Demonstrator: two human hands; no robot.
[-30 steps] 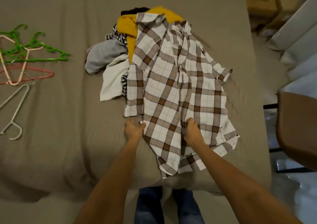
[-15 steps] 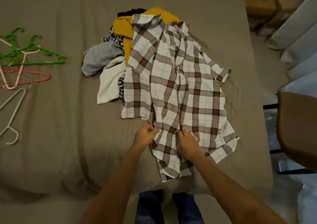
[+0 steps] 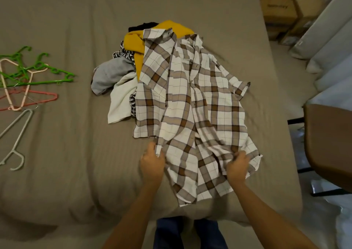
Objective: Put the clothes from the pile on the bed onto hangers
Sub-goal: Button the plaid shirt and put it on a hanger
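Observation:
A brown-and-white plaid shirt (image 3: 190, 104) lies spread over the pile on the bed (image 3: 66, 153), collar away from me. My left hand (image 3: 152, 163) pinches the hem of its left front panel. My right hand (image 3: 238, 166) grips bunched cloth at the lower right of the shirt. Under the shirt lie a yellow garment (image 3: 137, 45), a grey one (image 3: 112, 73), a white one (image 3: 122, 102), a zebra-striped piece (image 3: 123, 54) and something black (image 3: 142, 26). Several hangers lie at the left: green hangers (image 3: 34, 71), a red hanger (image 3: 38, 100), a pale pink hanger (image 3: 7, 85) and a grey hanger (image 3: 19, 134).
A brown chair (image 3: 329, 144) stands close to the bed's right edge. Cardboard boxes (image 3: 280, 8) sit on the floor at the far right, beside pale curtains (image 3: 335, 45). My legs in blue trousers (image 3: 190, 233) are at the bed's near edge.
My hands came together near the shirt's hem, then spread apart. The right hand moved right and now grips bunched cloth, and the lower shirt is pulled wider.

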